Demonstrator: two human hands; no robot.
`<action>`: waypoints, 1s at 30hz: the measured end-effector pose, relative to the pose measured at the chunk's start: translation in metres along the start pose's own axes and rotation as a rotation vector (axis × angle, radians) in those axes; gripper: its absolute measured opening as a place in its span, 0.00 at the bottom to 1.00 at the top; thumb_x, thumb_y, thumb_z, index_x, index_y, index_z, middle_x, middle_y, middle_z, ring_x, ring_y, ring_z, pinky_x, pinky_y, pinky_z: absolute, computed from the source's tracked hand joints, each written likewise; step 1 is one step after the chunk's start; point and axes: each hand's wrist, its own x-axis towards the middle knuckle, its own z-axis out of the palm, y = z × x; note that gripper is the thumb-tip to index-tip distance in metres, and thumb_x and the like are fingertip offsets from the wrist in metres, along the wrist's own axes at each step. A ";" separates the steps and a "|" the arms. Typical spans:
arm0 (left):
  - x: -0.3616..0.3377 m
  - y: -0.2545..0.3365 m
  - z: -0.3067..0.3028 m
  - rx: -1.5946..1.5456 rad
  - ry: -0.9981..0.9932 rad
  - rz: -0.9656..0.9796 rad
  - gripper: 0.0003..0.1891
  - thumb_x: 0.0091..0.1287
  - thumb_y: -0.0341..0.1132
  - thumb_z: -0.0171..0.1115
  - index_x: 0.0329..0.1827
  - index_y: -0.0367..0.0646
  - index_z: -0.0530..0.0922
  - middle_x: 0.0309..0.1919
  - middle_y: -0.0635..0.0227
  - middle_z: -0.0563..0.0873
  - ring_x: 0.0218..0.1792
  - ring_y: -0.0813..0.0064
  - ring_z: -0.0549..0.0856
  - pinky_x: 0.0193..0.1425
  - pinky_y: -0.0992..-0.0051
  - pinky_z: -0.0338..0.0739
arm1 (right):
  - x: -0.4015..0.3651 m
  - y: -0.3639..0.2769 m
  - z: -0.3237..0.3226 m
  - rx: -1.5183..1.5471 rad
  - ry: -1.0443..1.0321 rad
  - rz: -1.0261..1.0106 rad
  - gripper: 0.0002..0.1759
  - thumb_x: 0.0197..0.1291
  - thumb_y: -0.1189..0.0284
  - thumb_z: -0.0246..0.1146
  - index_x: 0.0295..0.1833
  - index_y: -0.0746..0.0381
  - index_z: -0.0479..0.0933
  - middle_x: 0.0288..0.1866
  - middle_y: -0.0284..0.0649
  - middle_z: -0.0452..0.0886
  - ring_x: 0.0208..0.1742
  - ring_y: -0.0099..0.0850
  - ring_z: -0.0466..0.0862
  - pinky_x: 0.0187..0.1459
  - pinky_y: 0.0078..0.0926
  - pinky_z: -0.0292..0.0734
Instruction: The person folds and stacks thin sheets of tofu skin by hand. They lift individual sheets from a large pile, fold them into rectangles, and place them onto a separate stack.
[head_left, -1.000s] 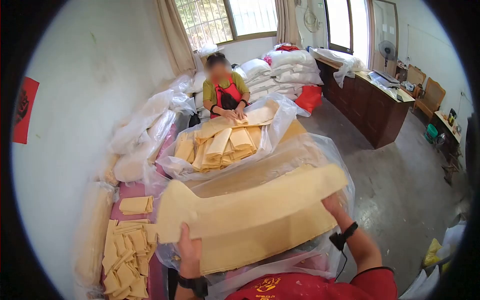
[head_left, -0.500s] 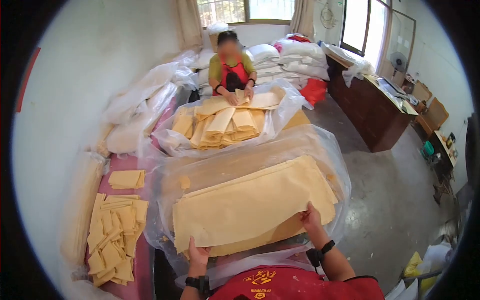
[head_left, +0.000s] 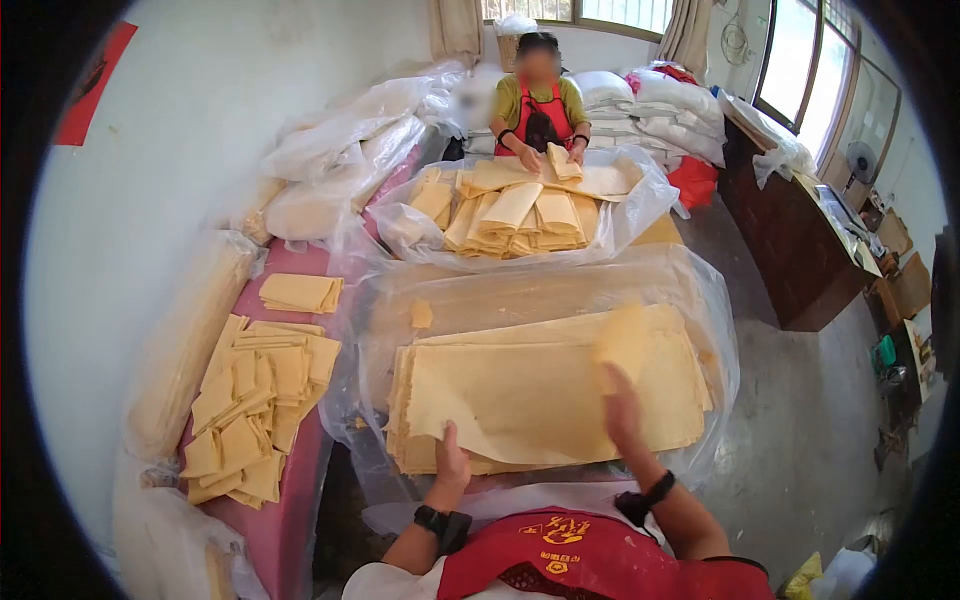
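Observation:
A wide pale yellow sheet (head_left: 520,390), which looks like tofu skin, lies on a stack of similar sheets (head_left: 672,400). My left hand (head_left: 453,462) is closed on its near edge toward the left, thumb on top and the other fingers mostly hidden. My right hand (head_left: 622,418) is raised over the right part of the stack, smeared by motion. Its fingers are closed on the sheet's right end, which is lifted and curling to the left. Clear plastic wrap (head_left: 715,370) surrounds the stack.
Across the table a person in a red apron (head_left: 545,115) handles folded sheets (head_left: 515,210) on plastic. At left, cut folded pieces (head_left: 245,410) lie on a pink surface (head_left: 290,500). White sacks (head_left: 680,110) are piled behind; a dark wooden counter (head_left: 790,250) stands at right.
My right hand has risen from the sheet's near right edge, lifting that end up and leftward. My left hand stays on the near edge. The camera view has shifted.

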 end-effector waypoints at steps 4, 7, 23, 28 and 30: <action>0.000 -0.004 0.010 -0.112 -0.083 -0.169 0.24 0.74 0.44 0.51 0.67 0.41 0.65 0.61 0.63 0.76 0.60 0.66 0.76 0.64 0.64 0.71 | 0.012 -0.098 0.085 0.069 -0.428 -0.058 0.27 0.58 0.72 0.58 0.66 0.59 0.70 0.65 0.53 0.72 0.67 0.49 0.71 0.68 0.41 0.63; -0.010 -0.006 -0.002 -0.125 -0.061 -0.251 0.22 0.74 0.45 0.50 0.64 0.41 0.69 0.58 0.64 0.78 0.58 0.67 0.78 0.63 0.63 0.72 | 0.005 -0.141 0.121 0.048 -0.624 -0.129 0.32 0.61 0.60 0.60 0.70 0.59 0.65 0.67 0.53 0.69 0.69 0.49 0.69 0.68 0.44 0.62; 0.028 0.023 -0.016 0.211 0.196 -0.050 0.21 0.74 0.42 0.53 0.60 0.32 0.72 0.51 0.63 0.81 0.48 0.68 0.81 0.54 0.68 0.75 | -0.032 -0.105 0.122 -0.081 -0.889 -0.330 0.34 0.55 0.57 0.65 0.66 0.57 0.67 0.69 0.43 0.68 0.70 0.43 0.66 0.65 0.48 0.62; 0.036 0.152 0.091 0.257 -0.264 0.112 0.25 0.75 0.47 0.51 0.59 0.32 0.73 0.49 0.65 0.83 0.47 0.72 0.81 0.52 0.71 0.75 | -0.010 -0.069 0.073 -0.176 -0.840 -0.350 0.40 0.54 0.50 0.66 0.70 0.54 0.64 0.71 0.44 0.66 0.71 0.45 0.66 0.67 0.49 0.61; 0.035 0.170 0.120 0.775 -0.586 0.238 0.22 0.76 0.46 0.48 0.60 0.35 0.74 0.48 0.64 0.83 0.48 0.73 0.81 0.52 0.70 0.75 | 0.010 -0.038 0.077 -0.112 -0.822 -0.119 0.46 0.54 0.45 0.66 0.73 0.56 0.60 0.72 0.49 0.64 0.72 0.45 0.64 0.68 0.50 0.61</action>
